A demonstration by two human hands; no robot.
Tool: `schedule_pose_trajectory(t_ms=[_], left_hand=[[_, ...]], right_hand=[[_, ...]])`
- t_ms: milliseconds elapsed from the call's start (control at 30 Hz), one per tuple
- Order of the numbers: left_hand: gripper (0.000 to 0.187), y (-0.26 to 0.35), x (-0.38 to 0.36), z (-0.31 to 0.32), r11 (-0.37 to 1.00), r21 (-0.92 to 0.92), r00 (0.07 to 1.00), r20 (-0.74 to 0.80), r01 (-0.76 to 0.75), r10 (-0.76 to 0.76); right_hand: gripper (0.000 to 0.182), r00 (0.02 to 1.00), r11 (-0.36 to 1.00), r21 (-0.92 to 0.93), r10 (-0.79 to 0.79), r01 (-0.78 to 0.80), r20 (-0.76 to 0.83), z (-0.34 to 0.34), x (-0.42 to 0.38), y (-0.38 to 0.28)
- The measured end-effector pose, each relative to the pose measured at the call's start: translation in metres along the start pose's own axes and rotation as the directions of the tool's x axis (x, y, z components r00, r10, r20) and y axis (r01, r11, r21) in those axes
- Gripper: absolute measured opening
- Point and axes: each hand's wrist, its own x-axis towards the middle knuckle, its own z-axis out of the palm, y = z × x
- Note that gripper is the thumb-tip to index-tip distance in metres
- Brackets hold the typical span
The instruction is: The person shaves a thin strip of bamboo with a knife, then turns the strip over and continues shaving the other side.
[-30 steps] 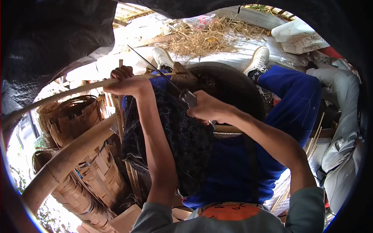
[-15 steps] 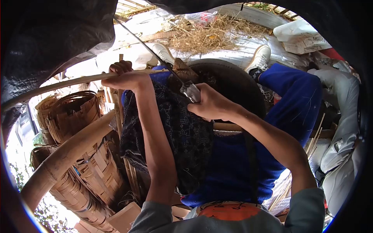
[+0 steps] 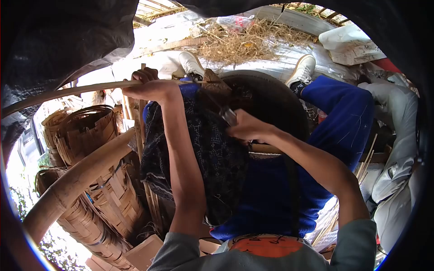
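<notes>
My left hand [image 3: 151,88] is wrapped around a long, pale bamboo strip [image 3: 68,92], which runs in from the left edge. The strip's far end rests over a wooden block [image 3: 216,82] in front of my knees. In my right hand [image 3: 249,126] is the grey metal handle [image 3: 228,116] of a long, thin tool. Its dark shaft points up and left toward the block, blurred against the dark background. A black patterned cloth [image 3: 212,167] lies over my lap, under both forearms.
Woven bamboo baskets [image 3: 88,133] stand at the left, behind a thick bamboo pole [image 3: 81,174]. A dark round tub [image 3: 275,104] sits between my legs. Dry shavings [image 3: 244,43] lie on a white sheet ahead. Another person's grey-trousered leg [image 3: 393,117] is at right.
My right hand has moved slightly down and right with the tool, whose long shaft has swung down from its raised angle. My left hand and the bamboo strip have shifted slightly right.
</notes>
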Motion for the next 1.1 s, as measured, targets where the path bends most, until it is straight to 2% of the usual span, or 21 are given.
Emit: schedule_pose_trajectory(t_ms=[33,67,100,167,233,300,333,367,400,433,500,533,567,667,700,767,800,900,933,1033,1100], left_hand=[[0.042,0.002,-0.002,0.004,0.999,0.026,0.998,-0.064,0.021,-0.02],[0.045,-0.008,0.014,-0.007,0.998,-0.063,0.999,0.033,0.028,-0.026],[0.047,-0.006,0.01,-0.001,0.995,-0.092,0.999,0.008,0.035,-0.034],[0.047,-0.009,0.009,-0.006,0.994,-0.028,0.99,0.083,-0.109,0.111],[0.043,-0.007,0.006,0.001,0.998,-0.062,0.998,0.061,0.025,-0.021],[0.041,-0.005,0.005,-0.003,0.999,0.026,0.994,0.107,-0.026,0.023],[0.041,-0.001,0.0,0.0,0.999,0.029,0.994,0.11,-0.026,0.022],[0.04,0.002,-0.004,0.003,0.997,0.076,1.0,0.028,-0.013,0.011],[0.04,0.006,-0.007,0.01,0.994,0.113,0.999,-0.048,0.002,0.004],[0.041,0.002,0.005,-0.001,0.999,0.034,0.999,0.033,0.032,-0.033],[0.042,-0.004,0.01,-0.003,0.998,-0.054,0.999,0.008,0.045,-0.045],[0.043,-0.005,0.013,0.0,0.996,-0.086,0.999,-0.04,0.032,-0.035],[0.044,-0.005,0.009,-0.004,0.996,0.008,0.993,0.075,-0.094,0.093],[0.043,-0.004,0.007,-0.001,1.0,-0.002,0.999,0.041,-0.007,0.007],[0.043,-0.003,0.006,0.001,1.0,0.0,0.999,0.044,-0.007,0.007],[0.04,-0.002,0.003,0.004,0.998,-0.058,0.999,0.035,0.008,-0.006],[0.04,-0.001,0.004,0.003,0.998,-0.06,0.999,0.035,0.008,-0.006],[0.041,-0.009,0.014,-0.006,0.997,-0.077,0.998,0.06,0.028,-0.023],[0.041,-0.007,0.014,-0.005,0.996,-0.086,0.998,0.048,0.035,-0.031],[0.042,-0.003,0.009,-0.007,0.997,-0.064,0.999,0.024,0.035,-0.033],[0.044,-0.004,0.01,-0.004,0.998,-0.061,0.999,0.04,0.022,-0.019]], right_hand=[[0.01,1.0,1.0,0.0,-0.011,0.011,-0.01,-0.001,0.005,0.006],[0.01,0.997,0.998,-0.031,-0.047,0.045,-0.061,-0.003,0.01,0.012],[0.011,0.991,0.995,-0.065,-0.077,0.07,-0.107,-0.005,0.013,0.015],[0.012,0.996,0.997,-0.057,-0.047,0.043,-0.076,-0.009,-0.002,-0.011],[0.013,0.934,0.934,-0.138,-0.344,0.33,-0.096,-0.012,-0.008,-0.022],[0.014,0.944,0.941,-0.114,-0.326,0.318,-0.055,-0.01,-0.007,-0.018],[0.014,0.977,0.978,-0.061,-0.203,0.199,-0.066,-0.006,-0.002,-0.006],[0.013,0.994,0.997,-0.011,-0.079,0.079,-0.07,-0.003,0.005,0.007],[0.013,0.997,0.995,-0.089,-0.053,0.048,-0.049,-0.007,0.018,0.028],[0.013,0.996,0.994,-0.088,-0.068,0.062,-0.064,-0.014,0.025,0.036],[0.023,0.993,0.993,-0.002,-0.117,0.117,-0.019,-0.026,0.033,0.046],[0.017,0.975,0.985,-0.024,-0.173,0.171,-0.141,-0.022,0.021,0.033],[0.017,0.979,0.988,-0.024,-0.155,0.154,-0.133,-0.021,0.012,0.021],[0.008,0.939,0.937,-0.082,-0.343,0.339,-0.036,-0.027,0.003,-0.012],[0.008,0.938,0.937,-0.078,-0.343,0.34,-0.038,-0.025,0.006,-0.009],[0.01,0.961,0.956,0.127,-0.273,0.266,0.044,-0.017,0.016,0.007],[0.023,0.992,0.994,0.0,-0.107,0.107,-0.065,-0.013,0.018,0.019],[0.031,0.999,0.998,-0.052,-0.035,0.034,-0.025,-0.024,0.042,0.062],[0.031,0.972,0.983,-0.083,-0.173,0.161,-0.157,-0.023,0.047,0.064],[0.027,0.957,0.955,-0.198,-0.252,0.222,-0.144,-0.034,0.028,0.031],[0.02,0.951,0.955,-0.139,-0.28,0.262,-0.129,-0.031,0.023,0.015]])
